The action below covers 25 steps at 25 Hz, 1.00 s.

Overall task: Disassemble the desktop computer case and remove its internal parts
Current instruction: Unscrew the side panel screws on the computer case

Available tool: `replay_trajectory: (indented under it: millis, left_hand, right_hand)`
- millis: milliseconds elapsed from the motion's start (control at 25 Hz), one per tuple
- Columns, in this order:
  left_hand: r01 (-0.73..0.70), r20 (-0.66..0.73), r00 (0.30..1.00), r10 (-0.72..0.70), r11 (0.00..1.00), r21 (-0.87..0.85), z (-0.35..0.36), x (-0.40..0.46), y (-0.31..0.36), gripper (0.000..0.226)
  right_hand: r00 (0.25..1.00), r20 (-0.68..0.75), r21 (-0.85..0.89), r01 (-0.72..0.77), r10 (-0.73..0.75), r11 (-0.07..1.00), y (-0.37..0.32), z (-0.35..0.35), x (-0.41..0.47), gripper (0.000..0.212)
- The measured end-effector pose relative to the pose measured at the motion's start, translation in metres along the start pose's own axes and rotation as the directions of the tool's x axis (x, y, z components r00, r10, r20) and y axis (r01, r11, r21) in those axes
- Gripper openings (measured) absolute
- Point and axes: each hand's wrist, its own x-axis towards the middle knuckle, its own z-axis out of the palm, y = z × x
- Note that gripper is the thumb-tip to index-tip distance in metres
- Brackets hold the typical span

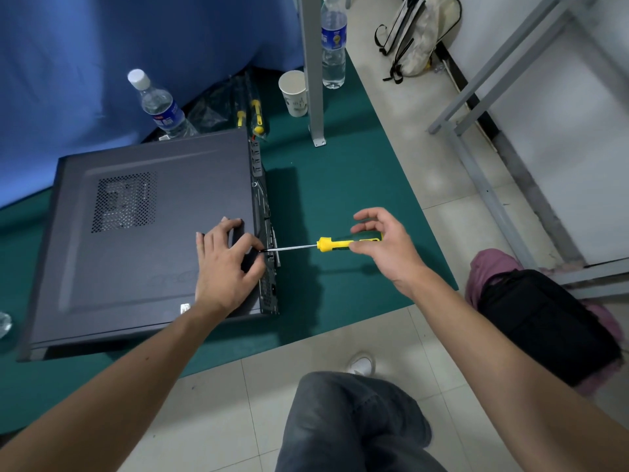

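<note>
Desktop computer case [143, 240] lies flat on its side on the green-covered table [340, 199], near the table's front edge, with its dark grey side panel facing up. A rectangular patch of round vent holes [124, 202] sits toward the panel's left part, and a raised border frames the panel. Faint embossed lettering shows near the panel's front edge, too dim to read, and a small pale sticker [184, 308] sits beside it, unreadable. The case's rear face [267, 247], with slots and metal brackets, points toward the table's right edge.

The left hand [226, 267] rests on the panel by the rear edge, fingers spread and loosely curved, thumb and forefinger close to the tip of a screwdriver [326, 244]. The right hand [384, 247] pinches the yellow-and-green handle between thumb and fingers, the other fingers lifted free; the steel shaft lies level and meets the case's rear edge.

Toward the table's back edge stand two water bottles [160, 107] [333, 42] with blue labels, the print too small to read, and a white paper cup [294, 93] with faint marking.
</note>
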Motion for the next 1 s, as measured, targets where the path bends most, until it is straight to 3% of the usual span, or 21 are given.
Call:
replay_trajectory:
  millis: [200,320,480,560,720,880,1000]
  left_hand:
    - [-0.02,0.019,1.0,0.02,1.0,0.007,0.0,-0.003,0.003,0.016]
    - [-0.013,0.02,1.0,0.013,1.0,0.002,-0.002,-0.002,0.006,0.011]
    - [0.053,0.041,0.998,-0.053,0.999,-0.007,-0.009,0.002,0.015,0.012]
    - [0.074,0.072,0.995,-0.074,0.997,-0.008,-0.015,0.005,0.02,0.013]
    - [0.217,0.126,0.968,-0.215,0.976,0.001,-0.024,0.02,0.034,0.01]
    - [0.261,0.196,0.938,-0.284,0.956,0.135,-0.029,0.036,0.047,0.009]
    - [0.181,0.216,0.955,-0.204,0.976,0.122,-0.033,0.039,0.05,0.006]
  right_hand:
    - [1.0,0.008,0.011,0.008,-0.008,1.0,0.006,-0.004,-0.002,0.037]
    - [0.999,0.037,-0.022,0.006,-0.005,1.0,0.005,-0.002,-0.005,0.014]
    - [0.997,0.071,-0.403,0.004,0.027,0.915,-0.006,0.002,-0.001,0.021]
    - [0.999,0.046,-0.304,0.023,-0.01,0.952,-0.011,0.0,0.004,0.01]
    - [0.999,0.043,0.065,-0.022,0.02,0.998,-0.014,-0.007,0.01,0.048]
    - [0.996,0.072,0.13,-0.068,0.059,0.989,-0.008,-0.009,0.013,0.05]
    - [0.992,0.069,0.233,-0.123,0.11,0.965,-0.003,-0.024,0.015,0.045]
